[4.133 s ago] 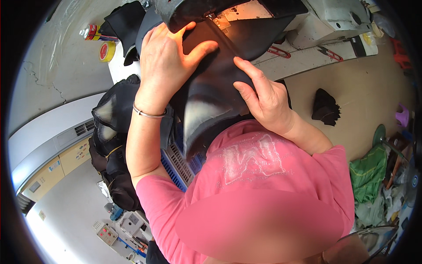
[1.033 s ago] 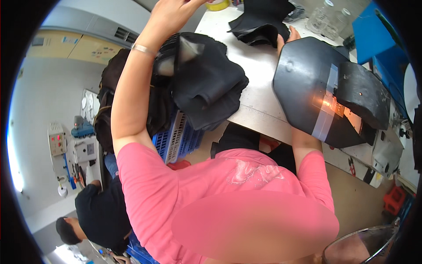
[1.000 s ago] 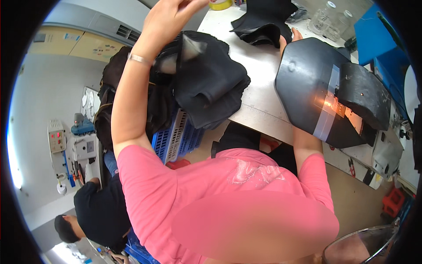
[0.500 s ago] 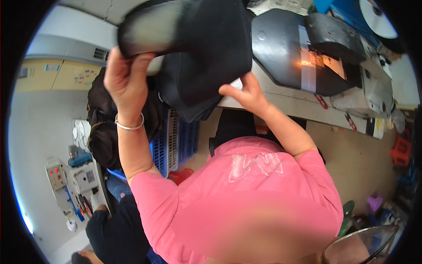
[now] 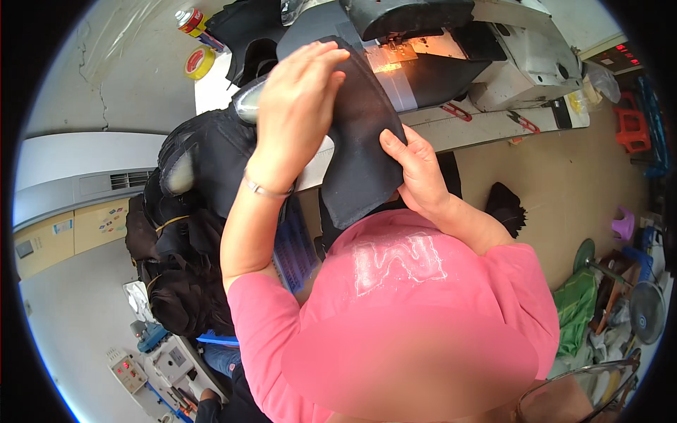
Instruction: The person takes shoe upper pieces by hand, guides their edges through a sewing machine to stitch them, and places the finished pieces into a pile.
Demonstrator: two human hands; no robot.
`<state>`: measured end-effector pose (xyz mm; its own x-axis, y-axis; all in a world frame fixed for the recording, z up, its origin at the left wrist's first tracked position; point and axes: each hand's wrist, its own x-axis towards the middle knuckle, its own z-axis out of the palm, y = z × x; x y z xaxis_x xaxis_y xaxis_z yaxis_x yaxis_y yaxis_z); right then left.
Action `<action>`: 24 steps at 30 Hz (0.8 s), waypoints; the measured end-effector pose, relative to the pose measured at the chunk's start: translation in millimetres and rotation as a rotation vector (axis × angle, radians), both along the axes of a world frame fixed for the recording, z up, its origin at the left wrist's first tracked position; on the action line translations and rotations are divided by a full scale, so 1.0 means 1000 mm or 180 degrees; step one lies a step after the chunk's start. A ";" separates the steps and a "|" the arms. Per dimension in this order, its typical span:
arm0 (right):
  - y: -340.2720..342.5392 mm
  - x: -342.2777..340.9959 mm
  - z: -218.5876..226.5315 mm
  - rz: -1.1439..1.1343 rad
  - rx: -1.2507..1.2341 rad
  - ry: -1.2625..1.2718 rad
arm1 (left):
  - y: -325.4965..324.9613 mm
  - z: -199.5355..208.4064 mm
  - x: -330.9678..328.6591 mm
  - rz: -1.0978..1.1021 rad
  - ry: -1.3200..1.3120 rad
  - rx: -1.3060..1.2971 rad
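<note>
A curved black fabric piece (image 5: 363, 144) is up in front of my chest, its broad lower end hanging near my pink shirt. My right hand (image 5: 423, 169) grips its right edge, with the thumb on the near face and the other fingers partly behind. Over the piece's upper left part lies my left hand (image 5: 296, 106), its fingers stretched out side by side toward the top edge. Just beyond, the sewing machine (image 5: 405, 17) shines its lamp on the dark work plate (image 5: 441, 81). Beside my left wrist is a heap of similar black pieces (image 5: 211, 169), some with pale translucent patches.
A spray can (image 5: 194, 25) and yellow tape roll (image 5: 199, 63) are at the table's far left. Red-handled snips (image 5: 523, 121) lie along the front edge of the table (image 5: 486, 134). Blue crates (image 5: 295, 247) stand below left. Another person (image 5: 243, 395) sits at lower left.
The black piece has come down and nearer my chest, and now hangs apart from the part with the pale patch. My left hand has shifted right onto it; the view has turned left.
</note>
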<state>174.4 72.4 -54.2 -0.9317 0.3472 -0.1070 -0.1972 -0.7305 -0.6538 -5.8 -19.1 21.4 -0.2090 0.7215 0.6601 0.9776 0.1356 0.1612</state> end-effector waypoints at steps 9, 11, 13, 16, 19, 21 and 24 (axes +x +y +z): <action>0.005 0.033 0.013 0.0196 -0.0750 -0.0423 | 0.026 -0.008 0.018 0.0244 -0.0042 -0.1178; 0.005 0.037 0.018 0.0255 -0.0758 -0.0345 | 0.027 -0.005 0.015 0.0120 -0.0062 -0.1268; 0.006 0.037 0.017 0.0328 -0.0762 -0.0257 | 0.028 -0.002 0.012 -0.0006 -0.0083 -0.1342; 0.008 0.035 0.011 0.0401 -0.0583 -0.0135 | 0.032 -0.001 0.010 0.0047 -0.0078 -0.1420; 0.009 0.035 0.007 0.0379 -0.0470 -0.0220 | 0.035 0.001 0.006 -0.0008 -0.0019 -0.1459; 0.009 0.036 0.009 0.0425 -0.0288 -0.0192 | 0.036 0.002 0.003 -0.0066 0.0006 -0.1457; 0.011 0.038 -0.002 0.0515 -0.0147 -0.0107 | 0.037 0.003 0.000 -0.0163 -0.0003 -0.1369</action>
